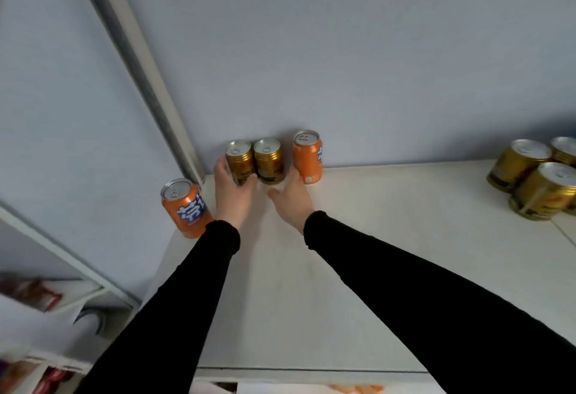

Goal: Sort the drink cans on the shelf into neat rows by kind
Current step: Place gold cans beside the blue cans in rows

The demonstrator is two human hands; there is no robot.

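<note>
Gold cans: two [239,161] [269,160] upright, touching, at shelf [389,238] back edge near left corner.
Left hand [232,189]: fingers curled round left gold can.
Right hand [293,197]: fingers straight, between right gold can and orange can [308,157].
Second orange can [185,208]: left edge, blue-white lettering, unreadable.
Gold cluster [536,175]: right edge.

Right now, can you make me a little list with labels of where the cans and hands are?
shelf: white top against a blue wall
gold cans by wall: two, touching, upright
orange cans: one by the wall, one at the left edge
more gold cans: three at far right
left hand: grips the left gold can of the pair
right hand: fingers spread, between the gold pair and the orange can; contact unclear
sorted yet: no, kinds still mixed
</note>
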